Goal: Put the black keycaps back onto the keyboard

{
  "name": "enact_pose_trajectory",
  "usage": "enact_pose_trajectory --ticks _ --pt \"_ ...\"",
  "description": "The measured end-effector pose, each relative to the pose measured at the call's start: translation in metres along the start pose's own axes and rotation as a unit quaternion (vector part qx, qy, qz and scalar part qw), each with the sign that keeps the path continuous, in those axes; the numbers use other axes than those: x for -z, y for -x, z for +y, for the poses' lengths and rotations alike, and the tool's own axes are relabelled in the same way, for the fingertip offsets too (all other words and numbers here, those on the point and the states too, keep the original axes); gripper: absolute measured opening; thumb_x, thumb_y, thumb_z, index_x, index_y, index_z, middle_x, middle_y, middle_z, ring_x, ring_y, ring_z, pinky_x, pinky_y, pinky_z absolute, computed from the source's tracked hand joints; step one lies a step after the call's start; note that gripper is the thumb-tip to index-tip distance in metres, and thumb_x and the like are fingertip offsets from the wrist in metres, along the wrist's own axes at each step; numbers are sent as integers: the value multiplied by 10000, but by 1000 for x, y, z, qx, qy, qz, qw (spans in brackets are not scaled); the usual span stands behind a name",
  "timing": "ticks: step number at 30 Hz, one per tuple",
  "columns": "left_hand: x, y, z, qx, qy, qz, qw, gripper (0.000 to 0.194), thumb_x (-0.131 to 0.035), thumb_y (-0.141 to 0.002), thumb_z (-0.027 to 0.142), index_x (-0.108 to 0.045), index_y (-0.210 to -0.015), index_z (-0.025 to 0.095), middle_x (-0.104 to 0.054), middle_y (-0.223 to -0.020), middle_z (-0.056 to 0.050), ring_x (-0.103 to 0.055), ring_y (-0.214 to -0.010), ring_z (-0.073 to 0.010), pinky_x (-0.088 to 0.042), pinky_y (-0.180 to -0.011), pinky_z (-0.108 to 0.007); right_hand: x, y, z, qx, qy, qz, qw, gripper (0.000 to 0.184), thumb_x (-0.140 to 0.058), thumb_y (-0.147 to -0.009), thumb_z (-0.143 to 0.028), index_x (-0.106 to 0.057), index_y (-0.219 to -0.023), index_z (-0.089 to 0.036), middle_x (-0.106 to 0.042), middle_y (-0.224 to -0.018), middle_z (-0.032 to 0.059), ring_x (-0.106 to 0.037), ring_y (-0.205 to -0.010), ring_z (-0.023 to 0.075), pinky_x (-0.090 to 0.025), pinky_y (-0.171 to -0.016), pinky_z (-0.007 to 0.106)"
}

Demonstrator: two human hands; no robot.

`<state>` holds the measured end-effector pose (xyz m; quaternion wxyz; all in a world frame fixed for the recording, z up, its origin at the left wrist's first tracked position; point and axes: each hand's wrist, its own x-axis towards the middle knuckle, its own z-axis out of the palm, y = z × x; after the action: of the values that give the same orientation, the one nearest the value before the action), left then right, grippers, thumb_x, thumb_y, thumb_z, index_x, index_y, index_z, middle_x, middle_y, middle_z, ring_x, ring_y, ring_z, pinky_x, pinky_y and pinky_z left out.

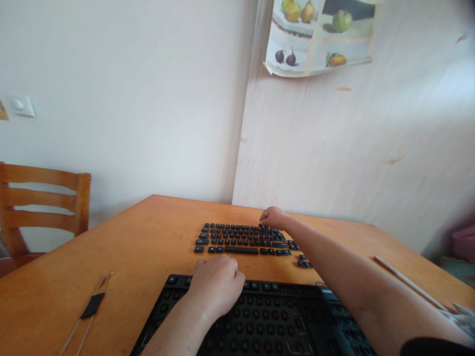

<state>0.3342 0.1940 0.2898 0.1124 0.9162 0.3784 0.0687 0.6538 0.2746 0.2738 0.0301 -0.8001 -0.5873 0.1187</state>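
Observation:
A black keyboard base (265, 316), most of its key positions bare of caps, lies in front of me. Over its upper left part rests my left hand (218, 284), fingers curled under and closed; whatever they hold is hidden. Behind the base, loose black keycaps (241, 242) are laid out in keyboard rows on the table. My right hand (273, 217) reaches to the far row, its thumb and fingers pinched together at a small black keycap (261, 225). My right forearm covers part of the keycaps and the base's right side.
On the wooden table (148, 237), a wire keycap puller (92, 305) with a black middle lies at left. A thin rod or cable (408, 282) runs along the right. A wooden chair (44, 198) stands at left, and a wall rises behind the table.

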Motion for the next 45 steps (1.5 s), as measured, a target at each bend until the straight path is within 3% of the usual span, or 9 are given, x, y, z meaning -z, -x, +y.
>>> enact_pose_trajectory --ticks 29,32,37,41,45 --pt "-3 0 -1 -2 1 9 1000 306 -386 -850 306 -652 -748 194 -722 -880 -100 -659 -865 -282 -434 -757 -402 -2 6 -10 -13 21 27 999 333 -572 -935 -350 -580 -1220 -180 -584 -1240 87 -603 -1030 218 -529 -857 416" --pt "-3 0 -1 0 3 5 1000 309 -385 -852 306 -662 -768 197 -725 -891 -105 -660 -876 -282 -437 -775 -401 1 14 -10 -1 17 50 999 298 -574 -932 -358 -615 -1153 -163 -626 -1154 77 -621 -971 203 -534 -827 392" --pt "0 0 0 3 11 -1 1000 307 -395 -844 302 -671 -765 195 -727 -906 -99 -656 -884 -267 -440 -780 -380 10 46 -15 55 -9 101 993 171 -617 -844 -266 -740 -832 -148 -686 -722 32 -619 -716 155 -454 -657 259" --pt "1 -1 0 2 10 -6 1000 321 -393 -846 318 -676 -752 199 -726 -909 -101 -658 -887 -283 -448 -781 -393 14 93 -21 108 -37 111 987 184 -590 -830 -263 -746 -809 -167 -679 -704 14 -568 -634 120 -402 -583 243" --pt "0 -2 -1 -3 4 -1 1000 329 -393 -846 324 -684 -750 205 -729 -905 -107 -663 -884 -289 -452 -781 -399 10 148 -25 153 -69 134 977 174 -605 -822 -279 -746 -841 -179 -677 -774 23 -577 -693 128 -413 -626 248"
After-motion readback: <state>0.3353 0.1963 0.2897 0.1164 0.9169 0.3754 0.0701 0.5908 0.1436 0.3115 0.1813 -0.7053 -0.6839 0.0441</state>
